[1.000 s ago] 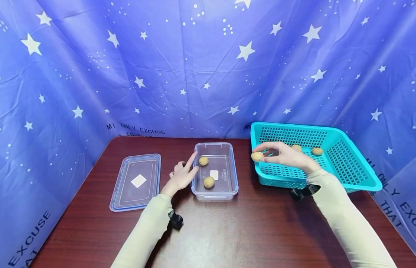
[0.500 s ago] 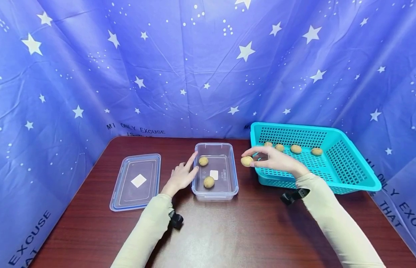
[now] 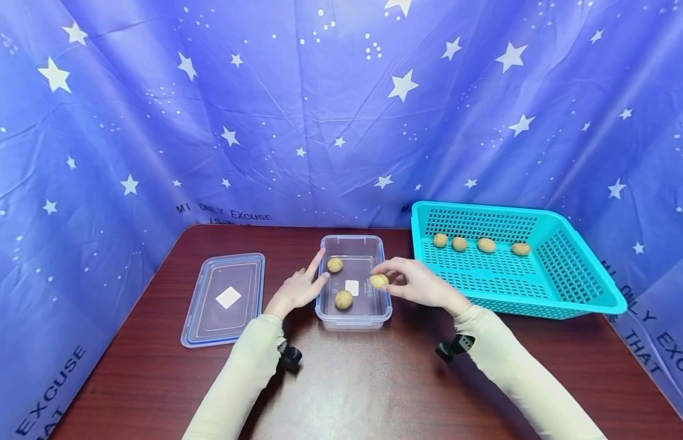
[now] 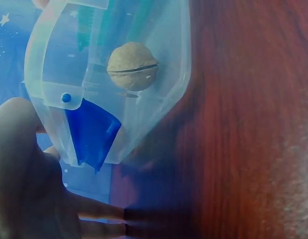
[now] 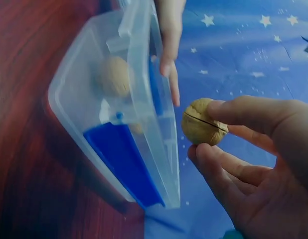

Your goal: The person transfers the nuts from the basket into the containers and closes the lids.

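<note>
My right hand pinches a walnut between thumb and fingers, over the right rim of a clear plastic container. In the right wrist view that walnut shows a dark split along its seam. Two other walnuts lie inside the container: one walnut toward the back left, another walnut near the front. At the container's left rim my left hand rests with its index finger and thumb extended against the edge. The left wrist view shows one walnut through the clear wall.
A turquoise basket stands at the right, with several walnuts in a row along its back. The container's lid, blue-edged with a white label, lies flat at the left. A starry blue curtain hangs behind the dark red table.
My right hand has carried the walnut left, from the basket's left edge to the container's right rim. The walnuts in the basket are now uncovered. My left hand stays at the container.
</note>
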`<state>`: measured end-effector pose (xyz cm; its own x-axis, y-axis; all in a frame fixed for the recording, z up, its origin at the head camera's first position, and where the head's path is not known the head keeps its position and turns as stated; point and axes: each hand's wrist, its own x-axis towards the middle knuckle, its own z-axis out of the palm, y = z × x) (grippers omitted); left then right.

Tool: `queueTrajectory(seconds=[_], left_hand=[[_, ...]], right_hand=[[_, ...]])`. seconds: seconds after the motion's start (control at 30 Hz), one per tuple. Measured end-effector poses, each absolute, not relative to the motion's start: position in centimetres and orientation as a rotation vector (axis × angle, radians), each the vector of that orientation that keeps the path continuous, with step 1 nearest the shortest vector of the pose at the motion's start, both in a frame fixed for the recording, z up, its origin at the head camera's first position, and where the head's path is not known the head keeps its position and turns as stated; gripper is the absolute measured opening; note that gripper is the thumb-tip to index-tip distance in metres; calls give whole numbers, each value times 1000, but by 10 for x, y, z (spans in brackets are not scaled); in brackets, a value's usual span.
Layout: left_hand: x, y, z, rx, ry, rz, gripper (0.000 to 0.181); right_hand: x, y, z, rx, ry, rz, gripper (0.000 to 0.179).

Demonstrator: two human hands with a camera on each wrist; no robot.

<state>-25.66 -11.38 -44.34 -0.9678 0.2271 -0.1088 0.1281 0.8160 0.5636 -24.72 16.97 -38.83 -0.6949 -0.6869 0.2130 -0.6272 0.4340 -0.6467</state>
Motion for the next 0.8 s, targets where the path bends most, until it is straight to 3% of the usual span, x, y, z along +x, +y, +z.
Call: queueTrajectory(seconds=[0.4, 0.8], left_hand=[[-266, -115, -429, 287, 2723, 783, 63], [-263, -115, -429, 246, 2711, 738, 76]], right_hand=[[-238, 156, -401, -1218, 2605, -1034, 38], [-235, 175, -378, -1143, 2602, -1196, 38]])
